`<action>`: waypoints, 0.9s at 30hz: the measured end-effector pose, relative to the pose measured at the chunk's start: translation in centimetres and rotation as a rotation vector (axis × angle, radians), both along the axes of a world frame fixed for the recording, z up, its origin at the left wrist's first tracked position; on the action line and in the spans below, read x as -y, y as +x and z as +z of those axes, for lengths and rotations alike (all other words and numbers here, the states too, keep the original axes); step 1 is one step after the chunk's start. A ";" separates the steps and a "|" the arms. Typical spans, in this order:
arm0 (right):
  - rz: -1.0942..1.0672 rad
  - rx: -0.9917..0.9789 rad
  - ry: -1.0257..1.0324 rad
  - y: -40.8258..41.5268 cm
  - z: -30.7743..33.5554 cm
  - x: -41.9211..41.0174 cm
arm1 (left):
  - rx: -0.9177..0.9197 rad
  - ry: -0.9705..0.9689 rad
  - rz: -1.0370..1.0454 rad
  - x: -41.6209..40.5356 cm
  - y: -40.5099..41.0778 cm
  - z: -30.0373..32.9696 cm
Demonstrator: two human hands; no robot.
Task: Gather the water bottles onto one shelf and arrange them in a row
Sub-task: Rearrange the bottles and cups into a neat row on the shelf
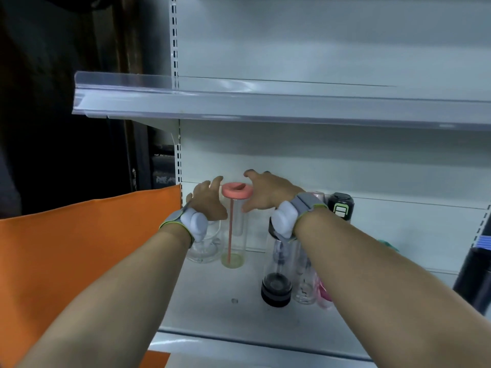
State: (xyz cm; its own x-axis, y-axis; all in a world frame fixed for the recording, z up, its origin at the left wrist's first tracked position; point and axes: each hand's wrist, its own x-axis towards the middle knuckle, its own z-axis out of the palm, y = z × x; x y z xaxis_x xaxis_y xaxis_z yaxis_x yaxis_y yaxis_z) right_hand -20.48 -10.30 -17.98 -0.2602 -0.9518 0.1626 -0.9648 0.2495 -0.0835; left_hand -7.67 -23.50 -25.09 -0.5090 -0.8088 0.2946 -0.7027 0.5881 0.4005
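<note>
A clear bottle with a pink lid (235, 235) stands upright at the back left of the lower shelf (212, 301). My left hand (208, 200) hovers just left of its lid, fingers spread, and hides the top of a clear bottle (203, 248) beneath it. My right hand (265, 192) is just right of the lid, fingers spread, holding nothing. Under my right wrist stand a clear bottle with a black base (276, 277), a clear printed bottle (305, 282) and a pink one (325, 296). A black bottle with a green mark (341, 205) stands behind my right forearm.
The upper shelf (265, 107) with a clear plastic lip juts out above my hands. An orange panel (79, 248) closes the left side. A dark bottle (475, 282) stands at the right edge, with a teal object (385, 244) behind my right arm. A small screw hole marks the shelf floor.
</note>
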 end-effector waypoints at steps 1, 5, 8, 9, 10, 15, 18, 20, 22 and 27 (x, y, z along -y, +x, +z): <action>0.000 -0.029 0.034 0.5 0.0 0.9 | 0.092 -0.006 0.044 0.3 0.4 -0.5; 0.038 -0.108 0.076 2.2 -1.3 3.5 | 0.409 -0.022 0.041 1.4 1.3 -2.8; -0.006 -0.128 -0.014 3.0 -2.7 4.5 | 0.357 -0.057 0.003 1.8 1.7 -3.1; -0.028 -0.150 -0.039 3.3 -3.2 4.8 | 0.375 -0.087 -0.015 1.9 2.0 -3.2; -0.047 -0.170 -0.061 3.3 -3.2 4.7 | 0.405 -0.127 -0.037 1.8 2.0 -3.0; -0.086 -0.196 -0.051 3.6 -3.4 5.4 | 0.415 -0.164 -0.049 1.3 2.2 -3.2; -0.118 -0.204 -0.058 3.5 -3.5 5.9 | 0.383 -0.193 -0.042 1.2 2.1 -3.6; -0.143 -0.225 -0.073 3.1 -3.5 5.9 | 0.363 -0.206 -0.047 1.2 1.9 -3.9; -0.157 -0.266 -0.088 2.7 -3.7 6.0 | 0.359 -0.213 -0.071 1.2 1.7 -4.0; -0.241 -0.251 -0.137 2.3 -4.6 6.8 | 0.369 -0.215 -0.116 1.2 1.7 -4.3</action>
